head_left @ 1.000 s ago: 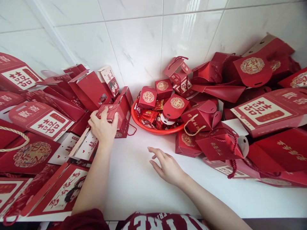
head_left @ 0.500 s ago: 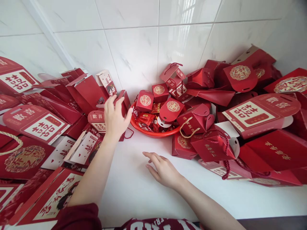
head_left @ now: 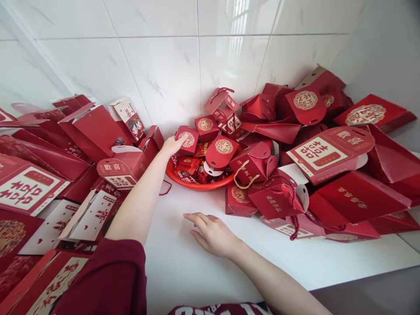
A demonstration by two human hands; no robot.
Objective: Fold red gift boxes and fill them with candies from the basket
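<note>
My left hand (head_left: 173,145) reaches to the back left of a red plastic basin (head_left: 203,187) and is closed on a small red gift box (head_left: 187,141) with a round gold emblem. Its thumb lies over the box's face; the other fingers are mostly hidden. Wrapped candies (head_left: 187,165) lie in the basin, and a second small red box (head_left: 206,127) and a round-flapped red box (head_left: 222,151) rest on them. My right hand (head_left: 215,235) hovers over or rests on the white tabletop (head_left: 177,258), its fingers stretched out and holding nothing.
Red gift boxes (head_left: 331,153) with cord handles are heaped on the right, some leaning on the basin. More red and white boxes (head_left: 121,168) crowd the left side. A white tiled wall (head_left: 164,74) rises behind.
My left hand has moved forward and right, from above the left boxes to the small box in the basin, and has closed on it. The view has turned slightly right. My right hand stays open.
</note>
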